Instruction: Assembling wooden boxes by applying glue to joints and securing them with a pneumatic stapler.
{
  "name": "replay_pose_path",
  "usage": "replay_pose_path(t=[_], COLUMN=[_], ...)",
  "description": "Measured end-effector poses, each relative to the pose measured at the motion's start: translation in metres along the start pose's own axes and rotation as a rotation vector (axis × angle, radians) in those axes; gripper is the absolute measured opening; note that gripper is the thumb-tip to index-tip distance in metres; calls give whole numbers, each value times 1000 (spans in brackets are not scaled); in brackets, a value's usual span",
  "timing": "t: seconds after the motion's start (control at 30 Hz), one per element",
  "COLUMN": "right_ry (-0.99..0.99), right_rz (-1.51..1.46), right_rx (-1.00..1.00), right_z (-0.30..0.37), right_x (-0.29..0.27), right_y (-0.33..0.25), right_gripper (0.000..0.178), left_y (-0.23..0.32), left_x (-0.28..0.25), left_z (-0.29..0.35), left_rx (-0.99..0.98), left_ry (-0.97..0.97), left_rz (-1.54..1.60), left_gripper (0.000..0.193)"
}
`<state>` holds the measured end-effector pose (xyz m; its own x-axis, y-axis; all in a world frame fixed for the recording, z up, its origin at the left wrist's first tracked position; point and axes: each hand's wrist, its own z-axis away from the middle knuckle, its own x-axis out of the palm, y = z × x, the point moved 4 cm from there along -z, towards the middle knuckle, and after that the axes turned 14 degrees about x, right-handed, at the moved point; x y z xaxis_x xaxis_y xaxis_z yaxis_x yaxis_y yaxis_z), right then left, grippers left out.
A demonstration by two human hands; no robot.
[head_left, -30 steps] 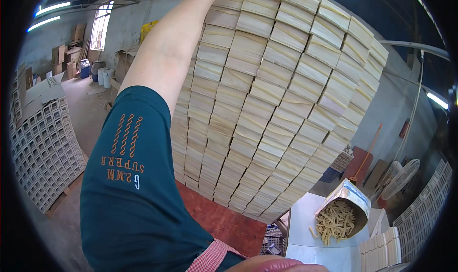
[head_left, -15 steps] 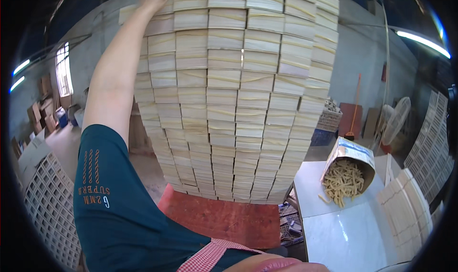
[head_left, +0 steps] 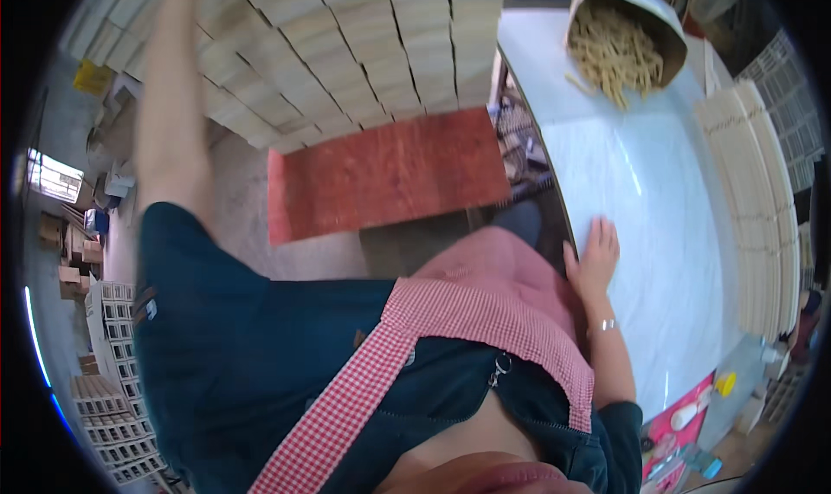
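My left arm [head_left: 173, 104] stretches up past the front of a tall stack of pale wooden-looking blocks [head_left: 363, 44]; the hand itself is cut off at the top edge. My right hand [head_left: 595, 260] lies on the near left edge of a white-topped table [head_left: 640, 208], fingers stretched out, thumb apart, holding nothing. On the table's far end a carton [head_left: 672, 57] lies on its side, with short yellowish strips [head_left: 615, 52] spilling from its mouth. Beneath the stack's near side is a red board [head_left: 389, 174].
A stack of pale slatted panels [head_left: 753, 208] stands along the table's right side. Small bottles and a pink sheet [head_left: 675, 429] are at its near end. White lattice racks [head_left: 112, 407] stand at lower left. Under the table, dark crates [head_left: 524, 148] hold assorted pieces.
The view has tilted down, bringing my body and right hand into sight. My left hand, earlier against the stack's upper left, has passed out of the picture.
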<state>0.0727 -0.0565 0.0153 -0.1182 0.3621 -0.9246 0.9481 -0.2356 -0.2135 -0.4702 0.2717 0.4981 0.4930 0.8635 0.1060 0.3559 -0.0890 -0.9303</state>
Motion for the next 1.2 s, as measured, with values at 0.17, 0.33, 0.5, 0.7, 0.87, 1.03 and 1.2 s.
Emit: replay_pose_path(t=[0.17, 0.33, 0.5, 0.7, 0.87, 1.03, 1.2], right_ry=[-36, -82, -126, -151, -158, -152, -141], right_rz=[-1, 97, 127, 140, 126, 102, 87], right_rx=[-17, 22, 13, 20, 33, 35, 44], right_z=[-42, -67, -88, -93, -95, -96, -94], right_x=[19, 22, 22, 26, 26, 25, 25], right_y=[-4, -7, -17, -18, -19, -19, -17], right_gripper=[78, 82, 83, 88, 88, 87, 87], left_y=[400, 628, 685, 701, 695, 687, 665], left_x=[38, 3, 39, 95, 123, 129, 131], left_z=[-49, -65, -20, 14, 33, 46, 22], left_rx=[-1019, -528, -436, -367, -261, -229, -263], left_ry=[-683, -1492, -1640, -1702, -1590, -1640, -1476], left_rz=[869, 1348, 1363, 1325, 1274, 1219, 1159], left_gripper=[52, 75, 77, 79, 79, 78, 75])
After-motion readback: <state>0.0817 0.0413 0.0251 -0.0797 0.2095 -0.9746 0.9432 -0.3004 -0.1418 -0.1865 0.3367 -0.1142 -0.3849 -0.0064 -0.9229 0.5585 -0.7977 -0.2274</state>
